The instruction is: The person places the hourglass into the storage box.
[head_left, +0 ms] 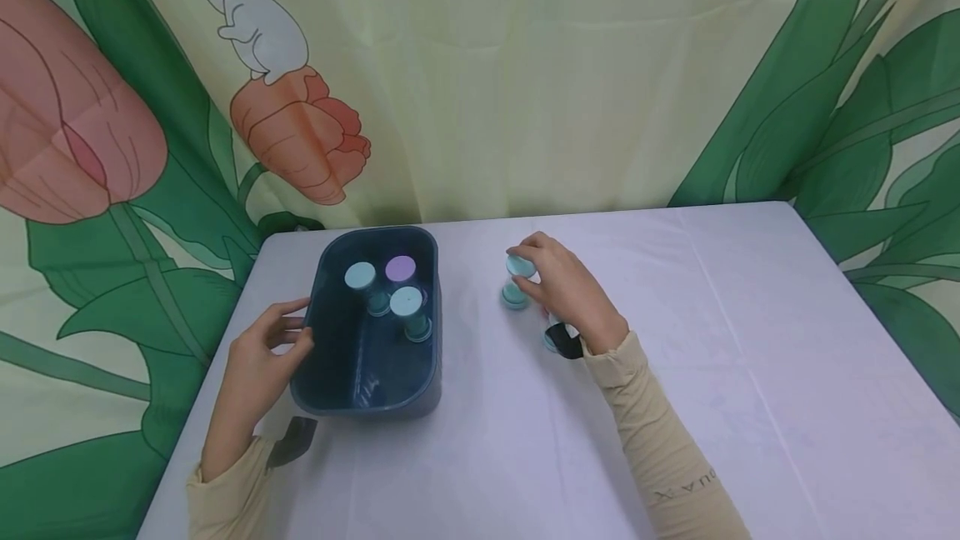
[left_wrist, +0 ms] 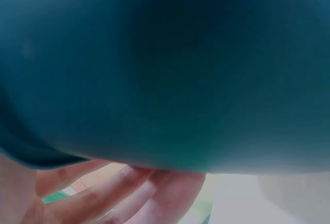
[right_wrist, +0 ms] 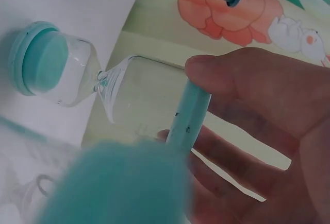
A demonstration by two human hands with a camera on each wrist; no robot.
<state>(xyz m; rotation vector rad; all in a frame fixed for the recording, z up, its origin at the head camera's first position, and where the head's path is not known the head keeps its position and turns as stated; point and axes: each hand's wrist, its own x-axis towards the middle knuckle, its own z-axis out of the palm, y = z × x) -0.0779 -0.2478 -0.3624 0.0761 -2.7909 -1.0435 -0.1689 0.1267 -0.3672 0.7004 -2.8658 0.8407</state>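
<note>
A sand timer (right_wrist: 139,90) with teal end caps and a clear glass waist stands upright on the table. My right hand (head_left: 562,277) pinches its top cap (head_left: 521,266) between thumb and fingers; the teal sand lies in the lower bulb. My left hand (head_left: 258,361) rests against the outer left wall of a dark blue bin (head_left: 330,382), its fingers (left_wrist: 108,193) along the side. Inside the bin stand a purple-capped timer (head_left: 401,268) and two light-blue-capped timers, one at the left (head_left: 361,276) and one in front (head_left: 407,302).
Close to my right wrist another timer (head_left: 551,342) is mostly hidden by the hand and its black strap. A blurred teal cap (right_wrist: 118,183) fills the near part of the right wrist view. A white cloth covers the table (head_left: 712,340), with a printed curtain (head_left: 562,90) behind.
</note>
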